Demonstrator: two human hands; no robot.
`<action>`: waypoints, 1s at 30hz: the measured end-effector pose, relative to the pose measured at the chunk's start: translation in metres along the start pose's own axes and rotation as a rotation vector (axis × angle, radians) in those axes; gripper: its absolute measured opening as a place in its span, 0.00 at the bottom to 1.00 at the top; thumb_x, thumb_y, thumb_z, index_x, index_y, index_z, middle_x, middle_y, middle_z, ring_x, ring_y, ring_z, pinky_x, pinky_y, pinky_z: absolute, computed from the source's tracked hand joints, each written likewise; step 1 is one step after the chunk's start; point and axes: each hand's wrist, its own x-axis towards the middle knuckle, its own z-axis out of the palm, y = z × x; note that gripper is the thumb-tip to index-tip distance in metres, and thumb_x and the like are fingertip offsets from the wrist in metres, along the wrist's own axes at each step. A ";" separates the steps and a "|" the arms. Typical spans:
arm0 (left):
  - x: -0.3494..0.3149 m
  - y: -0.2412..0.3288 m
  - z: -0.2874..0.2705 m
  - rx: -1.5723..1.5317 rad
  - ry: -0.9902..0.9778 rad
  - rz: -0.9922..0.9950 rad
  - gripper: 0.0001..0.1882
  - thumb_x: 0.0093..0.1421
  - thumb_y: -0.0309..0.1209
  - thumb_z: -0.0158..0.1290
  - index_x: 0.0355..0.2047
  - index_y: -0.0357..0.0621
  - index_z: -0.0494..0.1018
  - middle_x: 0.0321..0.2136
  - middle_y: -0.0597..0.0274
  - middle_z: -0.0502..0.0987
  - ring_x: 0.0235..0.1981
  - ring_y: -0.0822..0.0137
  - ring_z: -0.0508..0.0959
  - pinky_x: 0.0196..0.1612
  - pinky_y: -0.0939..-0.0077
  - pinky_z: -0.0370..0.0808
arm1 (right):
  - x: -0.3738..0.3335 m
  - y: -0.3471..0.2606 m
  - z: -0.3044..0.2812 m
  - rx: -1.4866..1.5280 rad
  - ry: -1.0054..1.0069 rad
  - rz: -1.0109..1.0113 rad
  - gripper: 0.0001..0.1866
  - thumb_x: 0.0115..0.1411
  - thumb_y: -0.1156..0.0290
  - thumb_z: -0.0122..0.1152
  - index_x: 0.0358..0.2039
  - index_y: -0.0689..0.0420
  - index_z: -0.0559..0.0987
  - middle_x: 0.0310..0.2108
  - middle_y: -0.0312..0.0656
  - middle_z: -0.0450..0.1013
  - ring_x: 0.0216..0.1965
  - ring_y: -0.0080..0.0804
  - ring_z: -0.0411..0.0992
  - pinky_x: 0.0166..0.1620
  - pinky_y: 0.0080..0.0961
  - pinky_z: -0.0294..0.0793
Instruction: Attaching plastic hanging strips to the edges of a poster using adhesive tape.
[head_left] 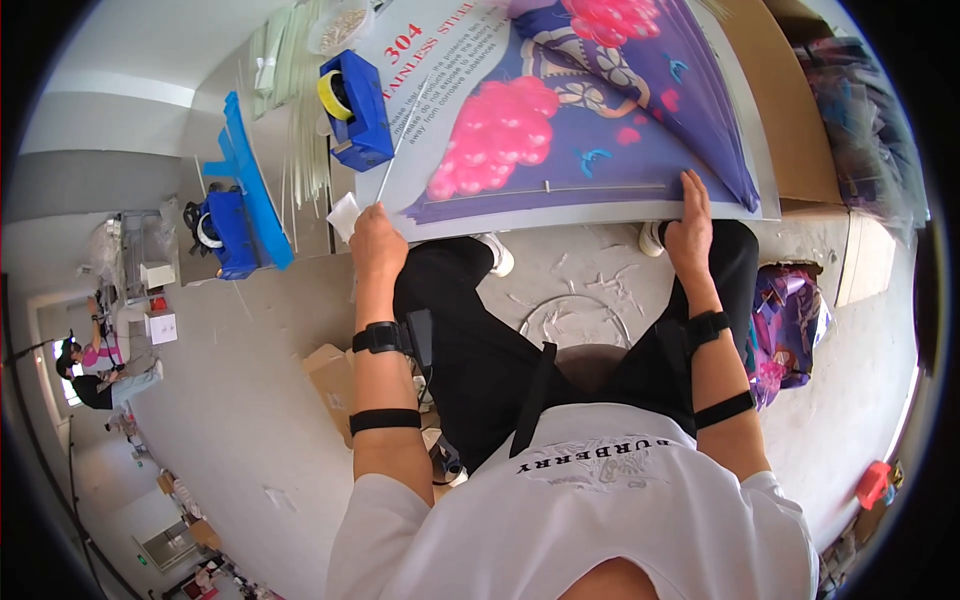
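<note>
A purple printed sheet [600, 130] with pink balloon clusters and blue birds lies on the table, on a protective-film-covered metal panel [440, 90]. Along its near edge runs a thin pale rod [500, 190] with a small clip-like piece at its middle. My left hand [378, 245] is closed at the panel's near left corner, and a thin white stick [384, 182] rises from its fingers. At the near right, my right hand [690, 228] rests with fingers stretched out over the purple sheet's edge. The sheet's far right part is folded over in a diagonal crease.
A blue tape dispenser [360, 115] with yellow tape stands left of the sheet; a second blue dispenser [228, 235] is farther left. Bundled white rods [305, 150] lie between them. A cardboard box [800, 120] stands at right, beside plastic-wrapped goods [865, 120]. Scraps litter the floor.
</note>
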 end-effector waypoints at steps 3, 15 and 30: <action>0.021 -0.011 -0.013 -0.322 0.195 -0.058 0.17 0.53 0.22 0.46 0.44 0.34 0.71 0.40 0.44 0.75 0.45 0.48 0.74 0.47 0.63 0.70 | 0.006 -0.003 0.002 0.100 0.121 0.023 0.24 0.44 0.85 0.50 0.46 0.62 0.71 0.49 0.48 0.67 0.52 0.47 0.64 0.55 0.33 0.64; 0.124 -0.024 -0.046 -1.290 0.073 -0.545 0.12 0.52 0.27 0.54 0.38 0.38 0.74 0.28 0.60 0.72 0.32 0.67 0.71 0.35 0.63 0.73 | 0.014 -0.004 0.020 0.434 0.119 0.274 0.09 0.50 0.76 0.56 0.34 0.60 0.74 0.38 0.40 0.71 0.38 0.31 0.68 0.44 0.24 0.66; 0.118 -0.030 -0.043 -1.737 0.070 -0.444 0.09 0.52 0.23 0.51 0.34 0.34 0.68 0.40 0.53 0.67 0.44 0.59 0.70 0.44 0.35 0.68 | 0.013 -0.005 0.023 0.384 0.114 0.192 0.10 0.46 0.82 0.55 0.32 0.61 0.74 0.40 0.40 0.71 0.42 0.33 0.69 0.45 0.23 0.66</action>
